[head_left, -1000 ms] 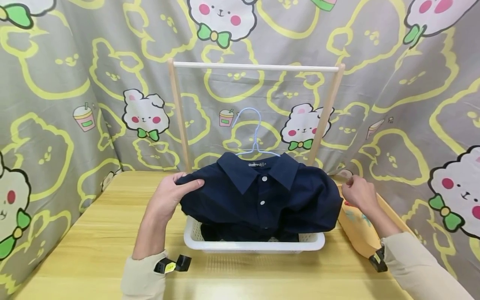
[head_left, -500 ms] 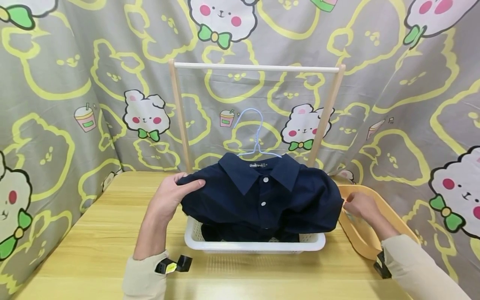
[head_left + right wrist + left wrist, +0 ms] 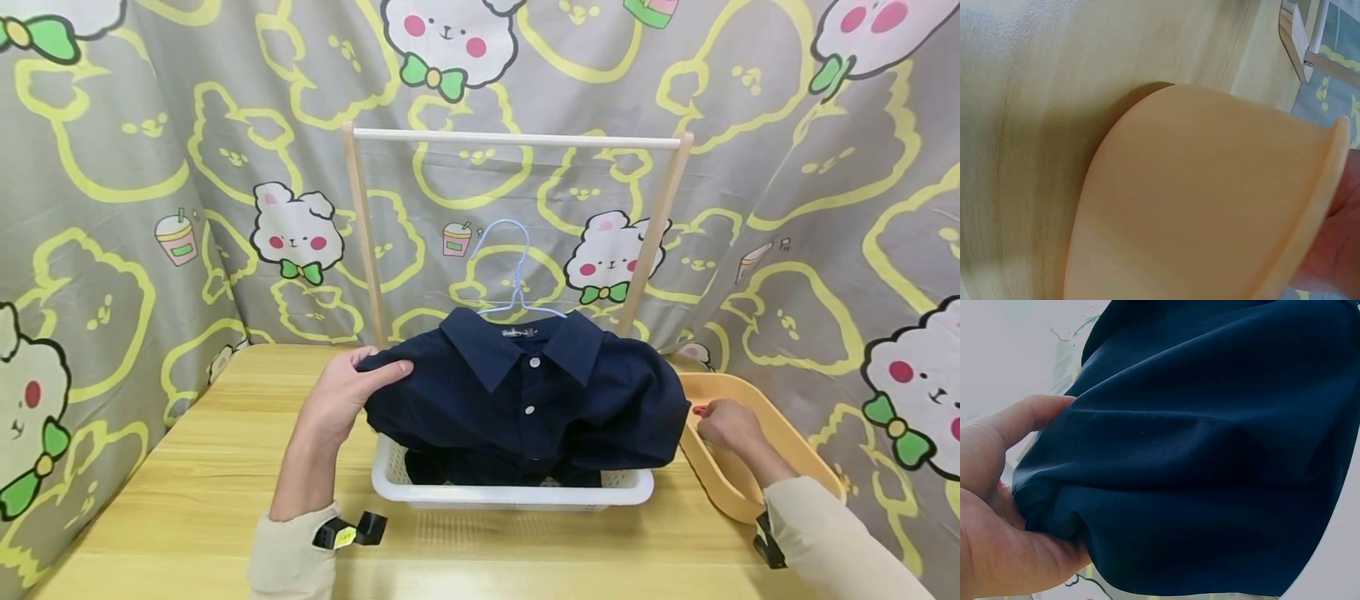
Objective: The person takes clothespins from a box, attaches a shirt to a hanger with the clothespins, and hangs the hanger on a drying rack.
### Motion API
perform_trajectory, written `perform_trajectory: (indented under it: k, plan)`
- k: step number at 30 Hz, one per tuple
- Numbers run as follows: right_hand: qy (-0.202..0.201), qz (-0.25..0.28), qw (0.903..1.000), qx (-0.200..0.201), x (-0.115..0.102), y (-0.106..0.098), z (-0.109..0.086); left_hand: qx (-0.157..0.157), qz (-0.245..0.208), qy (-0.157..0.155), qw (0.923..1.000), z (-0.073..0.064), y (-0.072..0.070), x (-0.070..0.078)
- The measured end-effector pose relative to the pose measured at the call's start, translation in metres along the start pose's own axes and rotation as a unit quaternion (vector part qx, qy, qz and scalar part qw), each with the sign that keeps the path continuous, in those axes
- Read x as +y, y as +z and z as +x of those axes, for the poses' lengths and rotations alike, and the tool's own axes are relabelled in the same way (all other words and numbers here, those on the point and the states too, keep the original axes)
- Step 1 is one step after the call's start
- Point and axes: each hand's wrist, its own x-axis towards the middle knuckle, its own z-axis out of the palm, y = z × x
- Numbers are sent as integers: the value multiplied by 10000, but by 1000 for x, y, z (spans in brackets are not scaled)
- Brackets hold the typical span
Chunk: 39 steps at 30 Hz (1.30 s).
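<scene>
A navy collared shirt with white buttons hangs over a white basket. A pale blue hanger rises from its neck opening. My left hand pinches the shirt's left-side shoulder or sleeve, thumb in front and fingers behind; the left wrist view shows the bunched navy cloth in that grip. My right hand is down inside an orange tray, fingers curled. A small red object shows at its fingertips, its kind too small to tell. The tray wall hides most of this hand in the right wrist view.
Behind the shirt stands a wooden rack with a white crossbar. The wood-grain table carries the basket and tray. Grey patterned curtain encloses the back and sides.
My right hand has come down from above the tray's far end into the tray, and a red object now shows at its fingertips. The left hand keeps its hold on the shirt.
</scene>
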Motion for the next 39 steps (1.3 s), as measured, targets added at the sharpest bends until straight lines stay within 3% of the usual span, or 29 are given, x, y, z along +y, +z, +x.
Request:
perform_trajectory:
  k: [23,39]
  plan:
    - [-19,-205,9997,141,6,13,2,-2,-13,11,10000,0,1,-1]
    - [310,374,9988,-1,7,-12,-3,54,46,-24,10000,-1,-2,-1]
